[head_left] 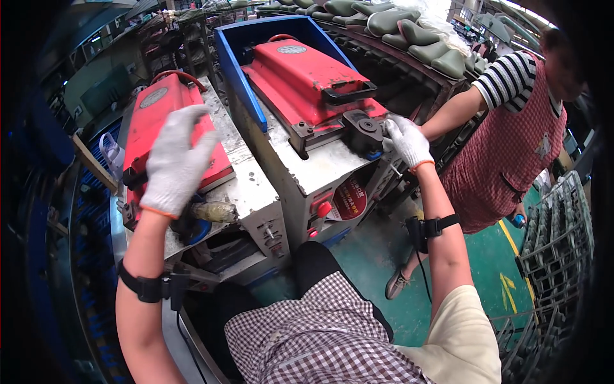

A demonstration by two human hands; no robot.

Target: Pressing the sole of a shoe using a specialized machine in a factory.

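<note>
- Red metal press (307, 77) on the right steel stand (313, 168): heavy, rigid; black knob (363, 130) is the likely hold
- right hand (407, 142) curled at knob
- left hand (174, 163) open, flat over the left press (160, 118)

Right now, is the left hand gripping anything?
No. The gloved left hand is raised with fingers spread, above the left red machine, closed on nothing.
</note>
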